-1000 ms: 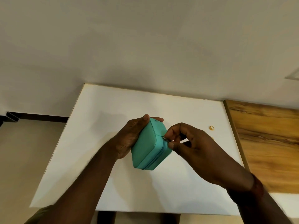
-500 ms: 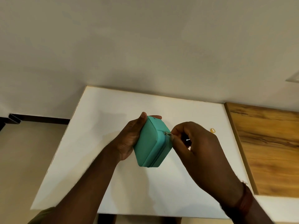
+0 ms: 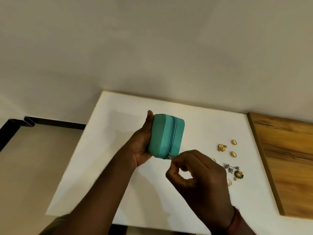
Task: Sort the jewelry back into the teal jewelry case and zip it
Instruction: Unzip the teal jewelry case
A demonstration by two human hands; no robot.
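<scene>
**Camera arrangement: one head-worn view**

A single wide-angle camera on the person's head faces forward and down onto a white table [image 3: 118, 133]. The left hand [image 3: 140, 146] and right hand [image 3: 199, 180] reach in from the bottom edge. They sit close to the lens at centre frame, at the teal jewelry case [image 3: 162, 136]. A beige floor [image 3: 33, 167] fills the left side, a wooden surface [image 3: 288, 158] the right, a pale wall [image 3: 152, 48] the top.

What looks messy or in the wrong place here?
Gold rings, flower earrings and a silver piece lie scattered on the white table, right of the teal case, not inside it. The case looks closed in the left hand, while the right hand pinches its zipper pull. Nothing looks broken.
</scene>
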